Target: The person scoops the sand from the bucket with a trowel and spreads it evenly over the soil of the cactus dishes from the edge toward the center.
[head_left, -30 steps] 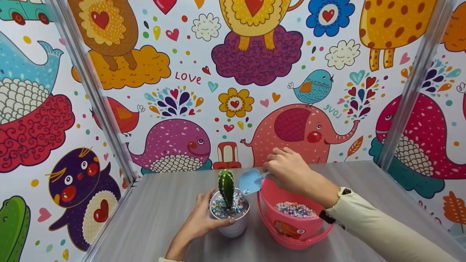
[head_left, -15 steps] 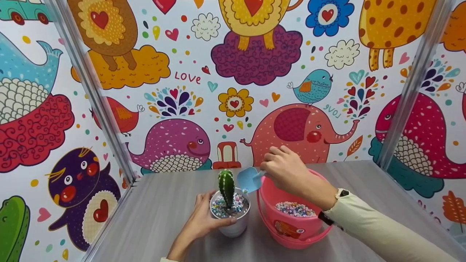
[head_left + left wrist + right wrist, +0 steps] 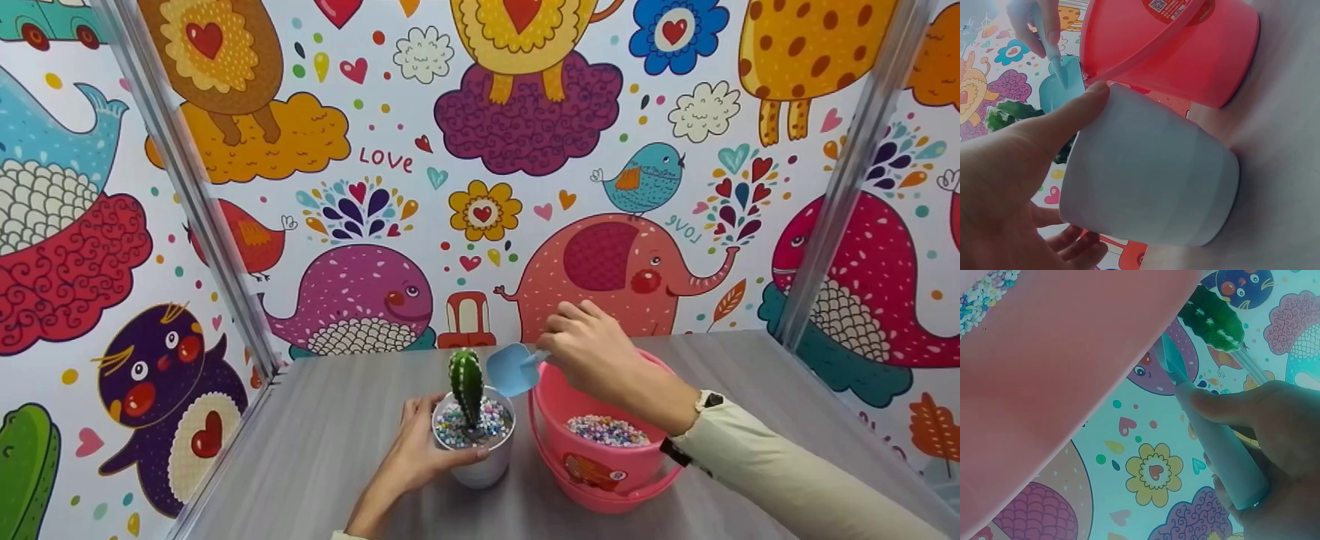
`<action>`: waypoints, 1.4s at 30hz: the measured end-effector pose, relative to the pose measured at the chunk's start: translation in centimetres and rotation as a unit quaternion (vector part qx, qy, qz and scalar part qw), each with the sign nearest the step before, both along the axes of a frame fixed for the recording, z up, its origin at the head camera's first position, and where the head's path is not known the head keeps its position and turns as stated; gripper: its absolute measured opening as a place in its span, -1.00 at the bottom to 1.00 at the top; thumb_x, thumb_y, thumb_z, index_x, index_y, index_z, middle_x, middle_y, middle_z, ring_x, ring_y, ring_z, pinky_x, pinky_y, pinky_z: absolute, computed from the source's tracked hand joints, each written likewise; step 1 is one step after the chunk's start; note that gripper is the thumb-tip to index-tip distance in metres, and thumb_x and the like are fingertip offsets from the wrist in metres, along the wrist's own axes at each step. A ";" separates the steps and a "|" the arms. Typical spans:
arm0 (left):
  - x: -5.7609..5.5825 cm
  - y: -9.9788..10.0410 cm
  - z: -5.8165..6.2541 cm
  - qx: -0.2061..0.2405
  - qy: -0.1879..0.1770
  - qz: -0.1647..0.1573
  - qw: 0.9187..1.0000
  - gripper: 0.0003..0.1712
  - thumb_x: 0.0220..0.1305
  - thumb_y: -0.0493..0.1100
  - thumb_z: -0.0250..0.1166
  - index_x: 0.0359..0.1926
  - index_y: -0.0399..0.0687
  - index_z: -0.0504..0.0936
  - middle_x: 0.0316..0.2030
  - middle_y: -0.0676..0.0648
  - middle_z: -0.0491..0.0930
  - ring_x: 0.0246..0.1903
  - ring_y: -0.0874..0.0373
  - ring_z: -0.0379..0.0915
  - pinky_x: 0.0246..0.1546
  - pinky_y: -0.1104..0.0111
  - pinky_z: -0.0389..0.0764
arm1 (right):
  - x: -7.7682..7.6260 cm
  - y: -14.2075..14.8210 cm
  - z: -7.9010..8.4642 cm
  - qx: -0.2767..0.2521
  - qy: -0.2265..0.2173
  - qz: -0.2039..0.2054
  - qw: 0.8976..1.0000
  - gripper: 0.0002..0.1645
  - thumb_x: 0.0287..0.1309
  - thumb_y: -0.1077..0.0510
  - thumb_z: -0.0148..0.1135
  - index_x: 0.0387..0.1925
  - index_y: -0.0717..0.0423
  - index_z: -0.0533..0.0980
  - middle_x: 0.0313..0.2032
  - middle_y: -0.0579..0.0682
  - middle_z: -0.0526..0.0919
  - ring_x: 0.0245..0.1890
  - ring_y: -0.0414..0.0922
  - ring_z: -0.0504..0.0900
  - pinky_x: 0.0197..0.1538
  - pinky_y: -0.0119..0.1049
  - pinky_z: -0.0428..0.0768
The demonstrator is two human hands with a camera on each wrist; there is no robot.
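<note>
Left fingers [image 3: 1085, 254] around pale pot [image 3: 1154, 169]

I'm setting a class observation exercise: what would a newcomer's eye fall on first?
Probably the bright cartoon wall behind the table. In the head view, a pink bucket of multicoloured granules stands right of a green cactus in a white pot, a blue scoop raised between cactus and bucket.

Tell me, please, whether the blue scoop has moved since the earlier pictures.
Yes, the scoop shifted slightly left in the head view, toward the cactus, judged against the printed red car.
</note>
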State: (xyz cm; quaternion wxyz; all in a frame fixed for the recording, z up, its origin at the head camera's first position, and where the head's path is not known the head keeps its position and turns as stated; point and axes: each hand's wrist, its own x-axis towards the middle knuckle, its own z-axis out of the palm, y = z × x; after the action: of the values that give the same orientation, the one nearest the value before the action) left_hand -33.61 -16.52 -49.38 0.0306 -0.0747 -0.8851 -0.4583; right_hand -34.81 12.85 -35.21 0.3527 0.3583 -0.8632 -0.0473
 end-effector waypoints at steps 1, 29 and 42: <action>0.0 0.0 0.0 -0.003 0.003 0.000 1.000 0.38 -0.19 0.37 0.76 0.56 -0.10 0.34 0.27 -0.17 0.34 0.30 -0.11 0.40 0.42 -0.24 0.51 | 0.0 0.1 0.0 -0.002 0.002 0.001 1.000 -0.72 -0.01 0.08 0.76 -0.21 -0.06 0.86 -0.20 -0.06 0.85 -0.11 -0.05 0.62 -0.12 -0.19 0.58; 1.8 1.4 3.4 0.143 0.260 0.094 0.950 -0.62 0.35 -0.03 0.53 0.09 0.05 0.63 -0.17 0.10 0.56 -0.13 0.20 0.53 -0.03 0.33 0.64 | 0.3 9.2 -1.2 -0.117 -0.157 -0.035 0.980 -0.69 0.20 0.10 0.63 -0.01 -0.05 0.82 -0.17 -0.11 0.79 -0.13 -0.16 0.60 -0.11 -0.18 0.68; 4.3 5.9 4.7 0.150 0.377 -0.089 0.910 -0.70 0.43 -0.27 0.43 0.05 0.23 0.69 -0.12 0.13 0.71 -0.15 0.25 0.72 -0.13 0.35 0.82 | 0.7 13.0 -2.2 -0.129 -0.208 -0.051 0.968 -0.66 0.11 0.14 0.68 -0.04 -0.05 0.82 -0.12 -0.08 0.81 -0.09 -0.12 0.66 -0.13 -0.12 0.80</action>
State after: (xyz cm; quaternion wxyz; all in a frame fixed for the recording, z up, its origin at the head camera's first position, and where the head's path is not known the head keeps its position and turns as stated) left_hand -29.36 -10.62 -44.69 0.3322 -0.3146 -0.7182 -0.5242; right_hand -34.15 25.84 -37.41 0.2054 0.2673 -0.9335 0.1225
